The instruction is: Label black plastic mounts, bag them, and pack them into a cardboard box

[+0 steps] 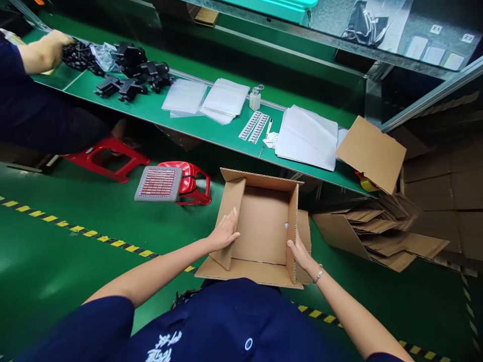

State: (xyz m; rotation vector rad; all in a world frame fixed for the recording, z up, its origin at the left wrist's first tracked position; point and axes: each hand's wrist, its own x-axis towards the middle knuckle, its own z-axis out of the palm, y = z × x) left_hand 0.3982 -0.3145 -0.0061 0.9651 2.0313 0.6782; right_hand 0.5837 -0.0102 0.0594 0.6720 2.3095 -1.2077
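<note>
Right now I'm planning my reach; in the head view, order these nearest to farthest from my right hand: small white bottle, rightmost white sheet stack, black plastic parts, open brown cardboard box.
1. Open brown cardboard box: touching your right hand.
2. Rightmost white sheet stack: bench, ahead.
3. Small white bottle: bench, ahead and left.
4. Black plastic parts: bench, far left.

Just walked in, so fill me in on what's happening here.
A person has an open cardboard box in front of them, just below the edge of the green workbench. The left hand lies flat on the box's left flap, while the right hand holds its right side, thumb over the edge. At far left, a co-worker's hand is beside a pile of black parts.
</note>
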